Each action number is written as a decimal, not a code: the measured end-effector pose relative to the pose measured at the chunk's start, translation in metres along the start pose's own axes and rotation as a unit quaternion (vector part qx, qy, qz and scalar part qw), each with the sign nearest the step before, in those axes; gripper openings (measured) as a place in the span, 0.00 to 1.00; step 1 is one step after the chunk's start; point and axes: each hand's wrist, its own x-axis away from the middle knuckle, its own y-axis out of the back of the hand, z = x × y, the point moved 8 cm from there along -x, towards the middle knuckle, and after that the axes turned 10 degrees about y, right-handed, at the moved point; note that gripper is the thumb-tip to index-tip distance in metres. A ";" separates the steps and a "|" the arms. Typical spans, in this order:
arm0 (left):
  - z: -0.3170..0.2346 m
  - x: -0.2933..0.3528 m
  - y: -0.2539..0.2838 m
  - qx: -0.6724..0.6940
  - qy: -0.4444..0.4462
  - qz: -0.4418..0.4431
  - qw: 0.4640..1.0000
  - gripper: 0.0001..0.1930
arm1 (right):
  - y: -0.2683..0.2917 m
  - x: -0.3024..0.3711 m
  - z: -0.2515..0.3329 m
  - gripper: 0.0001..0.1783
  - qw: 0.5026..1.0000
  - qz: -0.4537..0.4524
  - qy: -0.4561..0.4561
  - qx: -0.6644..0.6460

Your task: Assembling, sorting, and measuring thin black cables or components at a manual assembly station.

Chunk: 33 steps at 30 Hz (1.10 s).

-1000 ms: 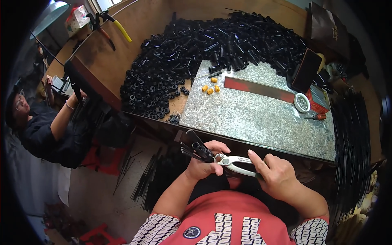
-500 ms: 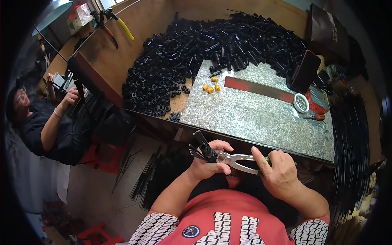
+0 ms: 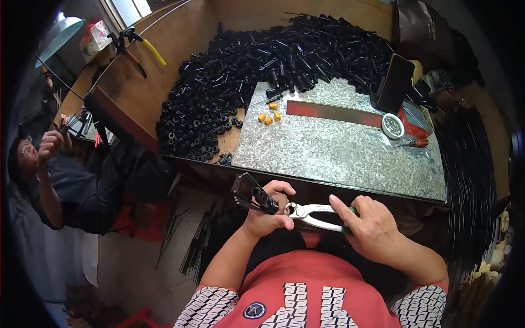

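Observation:
My left hand (image 3: 263,216) is closed around a black cylindrical part (image 3: 264,200) with several thin black rods (image 3: 244,202) fanning out from it, their ends pale. The rods point up and to the left, away from my palm. My right hand (image 3: 374,225) grips a pair of pincers (image 3: 310,211) by the green-covered handles. The silver pincer head reaches the right end of the black part, between my left thumb and fingers. Whether the jaws bite on anything there is too small to tell.
Black tubular parts are heaped behind the stone slab (image 3: 328,156). On it lie several yellow pieces (image 3: 268,121), a flat metal bar (image 3: 333,116), a white bowl (image 3: 392,126) and a phone (image 3: 396,82). Long black rods (image 3: 470,180) hang at the right. A co-worker (image 3: 76,186) sits at the left.
The pincer handles look closer together than before. My hands stay in the same arrangement while the view shifts slightly. At the left, the co-worker's hand has risen toward their head.

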 end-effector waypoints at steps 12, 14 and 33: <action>0.005 0.004 -0.015 -0.109 0.066 0.016 0.992 0.18 | 0.001 0.011 0.016 0.33 0.996 0.067 0.019 0.048; 0.003 0.002 -0.014 -0.126 0.045 0.001 0.991 0.17 | -0.004 0.012 0.014 0.33 0.997 0.067 0.010 0.031; -0.002 0.008 0.001 -0.050 -0.039 -0.134 0.989 0.32 | -0.006 0.000 0.019 0.33 0.994 0.037 0.009 0.107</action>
